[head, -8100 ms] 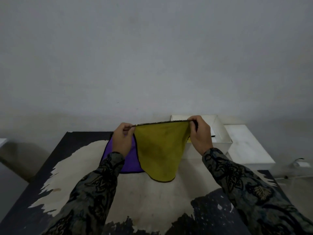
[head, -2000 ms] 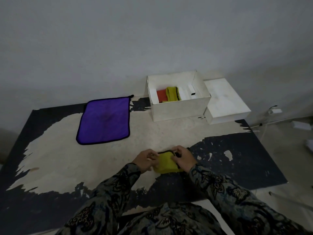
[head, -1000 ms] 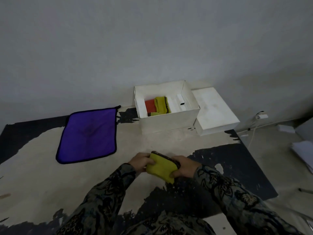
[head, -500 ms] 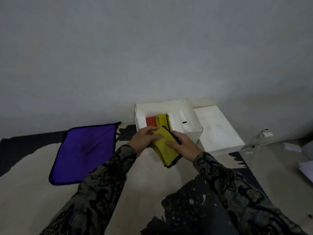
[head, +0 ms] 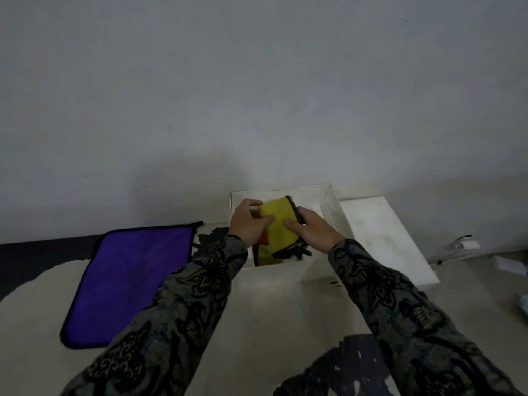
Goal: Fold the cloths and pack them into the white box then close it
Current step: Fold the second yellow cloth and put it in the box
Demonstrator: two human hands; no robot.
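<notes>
A: Near you, at 6 o'clock, what do you see first?

B: Your two patterned sleeves (head: 200,304) rise over the table (head: 271,324), which is pale with dark patches. At 9 o'clock from your hands the purple cloth (head: 131,284) lies flat and unfolded on the table, well apart from the box.

A: And the hands, what do they hold?

B: Your left hand (head: 248,224) and right hand (head: 311,228) both grip the folded yellow cloth (head: 278,224). The thumbs press on its near face and the fingers curl behind it, so each hand is closed around the cloth. It is over the open white box (head: 274,274), with its lower edge already inside, as I judge.

A: Is something in the box already?

B: Yes. Under the yellow cloth I see a small piece of red cloth (head: 263,240) and another yellow piece with black border (head: 267,257). I cannot tell how many are there.

A: Farther, at 2 o'clock?

B: The white lid (head: 383,232) lies just beside the box, near the wall (head: 257,95).

A: So how far are you?

B: I judge you are past the middle. This cloth must go down, the purple one is not yet folded or packed, and the lid is still off.
</notes>
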